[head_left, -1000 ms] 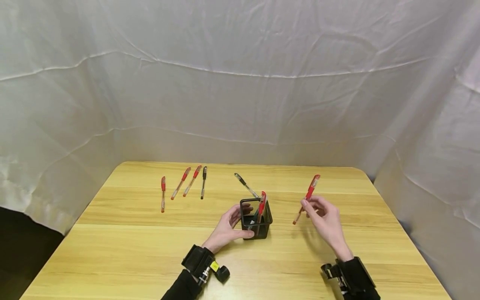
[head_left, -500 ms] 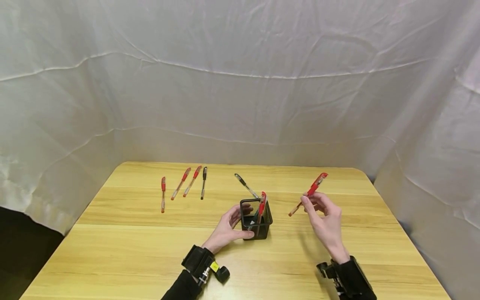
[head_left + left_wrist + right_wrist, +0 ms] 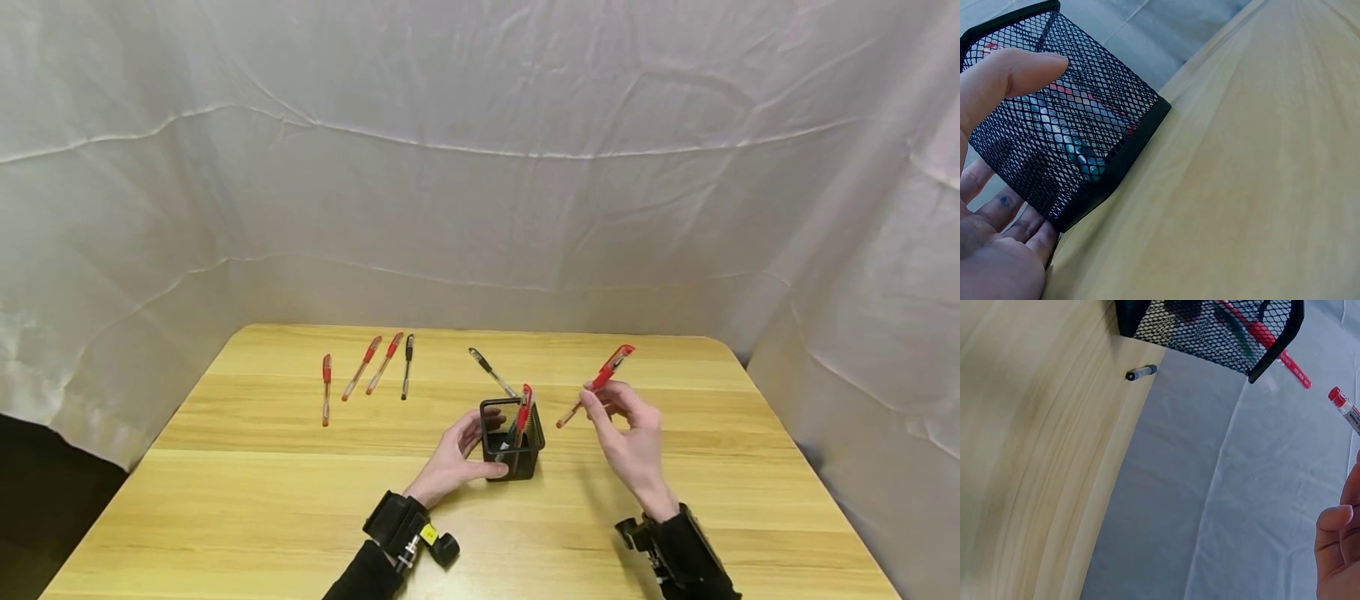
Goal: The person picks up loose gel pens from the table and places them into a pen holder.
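Two hands: the right hand [image 3: 628, 432] pinches a red-capped gel pen [image 3: 604, 374] between thumb and fingers; the left hand [image 3: 452, 456] grips the black mesh pen holder [image 3: 532, 463], thumb along the near side, fingers about the left and far sides.
Held pen: raised above the tabletop [image 3: 570, 533], beyond and left of the right palm, tilted; red cap up toward the far right, lower end down toward the near left.
Pen to holder: the pen's long axis slopes toward the holder, its lower end near the right side of the rim, apart from it.
Pen holder: left of the right hand and within the left hand's grasp, so the left is the nearer hand; upright, mouth up.
Inside: a red-capped pen [image 3: 524, 407] leaning above the rim, and a darker pen-like item, unclear through the mesh.
Beyond the holder: a black-capped pen [image 3: 492, 371] on the tabletop.
Far left: three red pens [image 3: 327, 389] and one black pen [image 3: 407, 367], well apart from both hands.
Backdrop: pale, creased cloth [image 3: 480, 208].
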A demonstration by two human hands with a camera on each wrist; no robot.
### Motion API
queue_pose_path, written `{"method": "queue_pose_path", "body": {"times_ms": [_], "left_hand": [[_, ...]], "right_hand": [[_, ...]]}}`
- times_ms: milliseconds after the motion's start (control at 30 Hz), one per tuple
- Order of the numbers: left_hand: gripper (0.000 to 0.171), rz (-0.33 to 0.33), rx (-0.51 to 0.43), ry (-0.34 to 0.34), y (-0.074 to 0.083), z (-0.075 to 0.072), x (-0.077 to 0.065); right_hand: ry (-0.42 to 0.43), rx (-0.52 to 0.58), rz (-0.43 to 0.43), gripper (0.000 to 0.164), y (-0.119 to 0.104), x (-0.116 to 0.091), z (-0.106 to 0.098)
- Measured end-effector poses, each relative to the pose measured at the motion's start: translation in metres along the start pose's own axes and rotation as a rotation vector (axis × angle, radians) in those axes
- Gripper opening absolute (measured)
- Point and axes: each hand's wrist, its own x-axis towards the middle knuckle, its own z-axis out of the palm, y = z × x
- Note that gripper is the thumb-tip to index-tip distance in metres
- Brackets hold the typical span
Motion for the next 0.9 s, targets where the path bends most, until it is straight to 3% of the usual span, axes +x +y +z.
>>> {"method": "queue_pose_path", "body": {"times_ms": [300, 667, 900], "left_hand": [[0.081, -0.024, -0.006, 0.014, -0.003, 0.0, 0.001], [0.082, 0.014, -0.014, 0.0, -0.003, 0.0, 0.001], [0.082, -0.003, 0.0, 0.004, -0.002, 0.0, 0.001]], "right_hand": [[-0.016, -0.013, -0.034, 0.02, 0.001, 0.003, 0.012], [-0.031, -0.051, -0.053, 0.023, -0.008, 0.015, 0.024], [-0.121, -0.083, -0.015, 0.013, 0.001, 0.008, 0.032]]}}
